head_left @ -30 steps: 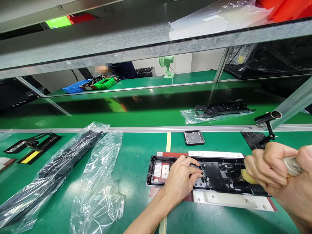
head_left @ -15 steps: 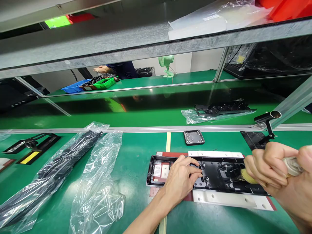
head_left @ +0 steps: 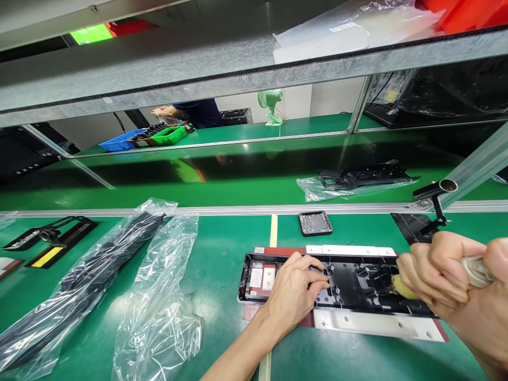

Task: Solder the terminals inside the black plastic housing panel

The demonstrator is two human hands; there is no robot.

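Note:
A long black plastic housing [head_left: 347, 283] lies open side up on a fixture with white blocks [head_left: 379, 324] and a reddish-brown base. My left hand [head_left: 296, 288] rests over its left half, thumb and fingertips drawn together at a slot; whatever they pinch is too small to make out. Over the right end, my right hand [head_left: 450, 280] is wrapped round what looks like a screwdriver [head_left: 405, 287], with a yellow front part and a pale, clear handle. Its tip points down into the housing and is hard to see among the dark parts.
A small black tray [head_left: 315, 223] of screws sits behind the housing. Bagged black parts [head_left: 111, 248] and a clear plastic bag [head_left: 162, 301] lie left. A metal tube on a bracket [head_left: 436, 193] stands at right. Across the bench is another person's hand [head_left: 164, 111].

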